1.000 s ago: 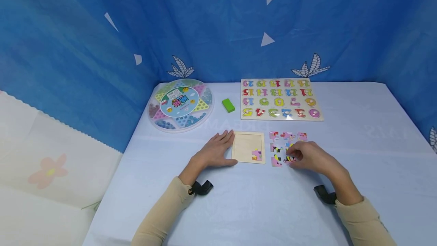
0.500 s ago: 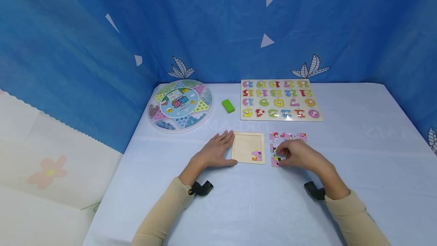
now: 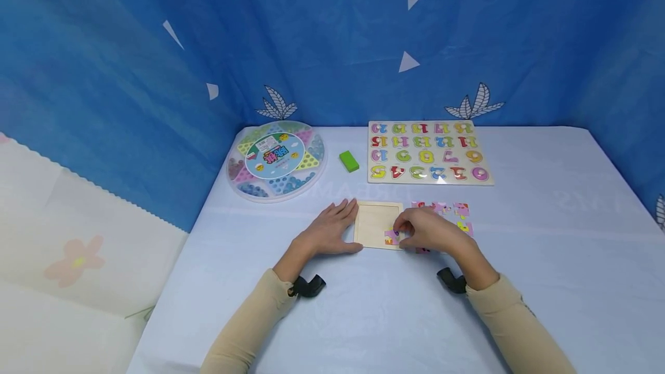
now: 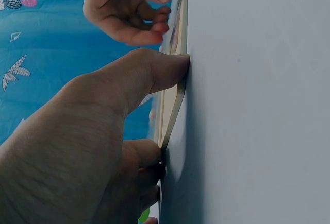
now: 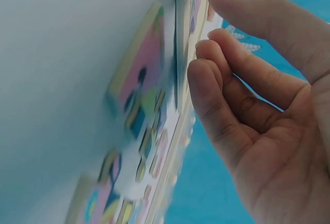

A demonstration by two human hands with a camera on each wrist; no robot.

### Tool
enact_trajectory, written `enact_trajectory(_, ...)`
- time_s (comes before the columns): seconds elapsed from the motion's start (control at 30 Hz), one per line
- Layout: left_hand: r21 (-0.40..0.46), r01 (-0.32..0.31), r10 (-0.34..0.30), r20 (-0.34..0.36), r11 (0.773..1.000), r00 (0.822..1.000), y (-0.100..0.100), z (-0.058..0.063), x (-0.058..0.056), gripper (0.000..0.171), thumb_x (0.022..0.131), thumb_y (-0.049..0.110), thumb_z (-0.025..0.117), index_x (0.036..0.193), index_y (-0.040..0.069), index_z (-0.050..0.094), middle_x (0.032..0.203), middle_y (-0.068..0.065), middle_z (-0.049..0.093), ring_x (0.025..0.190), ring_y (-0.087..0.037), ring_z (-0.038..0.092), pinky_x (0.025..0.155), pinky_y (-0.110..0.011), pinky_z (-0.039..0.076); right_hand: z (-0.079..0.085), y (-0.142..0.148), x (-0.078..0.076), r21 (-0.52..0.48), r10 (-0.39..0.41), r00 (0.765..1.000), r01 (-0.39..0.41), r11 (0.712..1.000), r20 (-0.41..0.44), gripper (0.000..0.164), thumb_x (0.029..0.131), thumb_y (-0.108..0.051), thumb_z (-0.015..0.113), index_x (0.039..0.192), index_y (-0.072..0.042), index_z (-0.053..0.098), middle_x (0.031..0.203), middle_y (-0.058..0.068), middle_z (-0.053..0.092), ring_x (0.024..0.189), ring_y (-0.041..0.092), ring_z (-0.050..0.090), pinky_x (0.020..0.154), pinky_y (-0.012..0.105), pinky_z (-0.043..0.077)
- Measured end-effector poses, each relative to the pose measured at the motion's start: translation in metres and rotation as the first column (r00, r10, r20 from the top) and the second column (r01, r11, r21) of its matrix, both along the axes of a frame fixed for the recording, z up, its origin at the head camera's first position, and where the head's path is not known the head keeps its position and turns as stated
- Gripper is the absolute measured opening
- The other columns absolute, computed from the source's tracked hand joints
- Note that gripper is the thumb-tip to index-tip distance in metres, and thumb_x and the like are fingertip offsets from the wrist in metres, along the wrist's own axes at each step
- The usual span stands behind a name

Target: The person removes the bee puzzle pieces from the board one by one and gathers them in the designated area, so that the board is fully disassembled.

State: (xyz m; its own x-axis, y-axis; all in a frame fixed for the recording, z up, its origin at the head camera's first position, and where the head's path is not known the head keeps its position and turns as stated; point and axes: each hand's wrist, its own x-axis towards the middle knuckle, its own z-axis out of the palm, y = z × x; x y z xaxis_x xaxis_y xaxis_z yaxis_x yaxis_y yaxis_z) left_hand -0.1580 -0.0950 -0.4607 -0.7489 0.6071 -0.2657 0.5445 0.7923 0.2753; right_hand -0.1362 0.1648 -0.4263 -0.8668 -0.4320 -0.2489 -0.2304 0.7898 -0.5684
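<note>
A square wooden puzzle tray [image 3: 370, 224] lies flat on the table, with one pink puzzle piece [image 3: 389, 238] in its near right corner. Along the tray's left side is my left hand [image 3: 327, 228], holding it between the thumb at the near edge and the fingers at the far left corner. My right hand [image 3: 435, 229] hovers at the tray's right edge, beside that piece. In the right wrist view its thumb and bent fingers stand apart, with nothing visible between them. Loose pink pieces [image 5: 144, 59] lie right of the tray, partly hidden under this hand in the head view.
Behind the tray lie a wooden number board [image 3: 431, 152] and a small green block [image 3: 349, 161]. At the back left is a round Chinese checkers set [image 3: 277, 160]. A blue curtain [image 3: 332, 45] hangs behind the table [image 3: 374, 316].
My right hand has moved left, from above the loose pieces to the tray's right edge. The left hand, the tray and the piece in it have stayed in place.
</note>
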Motion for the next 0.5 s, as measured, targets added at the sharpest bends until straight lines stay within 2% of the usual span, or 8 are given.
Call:
enact_trajectory(0.23, -0.011, 0.002, -0.002, -0.002, 1.0, 1.0, 0.001, -0.001, 0.0, 0.097, 0.087, 0.062, 0.057, 0.157, 0.011, 0.013, 0.165, 0.001, 0.008, 0.154, -0.018, 0.007, 0.126, -0.039, 0.01, -0.001, -0.009, -0.004, 0.01, 0.004, 1.0, -0.005, 1.0, 0.029, 0.028, 0.075, -0.013, 0.082, 0.101, -0.008, 0.071, 0.087, 0.0, 0.065, 0.074, 0.013, 0.053, 0.067, 0.024, 0.048)
enact_trajectory(0.5, -0.006, -0.004, 0.004, 0.002, 1.0, 1.0, 0.001, 0.0, -0.001, 0.098, 0.086, 0.062, 0.058, 0.157, 0.01, 0.013, 0.165, 0.0, 0.008, 0.154, -0.018, 0.007, 0.126, -0.04, 0.01, -0.001, -0.012, -0.006, 0.026, 0.017, 1.0, -0.017, 1.0, 0.016, 0.03, 0.074, -0.014, 0.084, 0.101, -0.008, 0.072, 0.084, 0.0, 0.063, 0.073, 0.013, 0.052, 0.066, 0.024, 0.047)
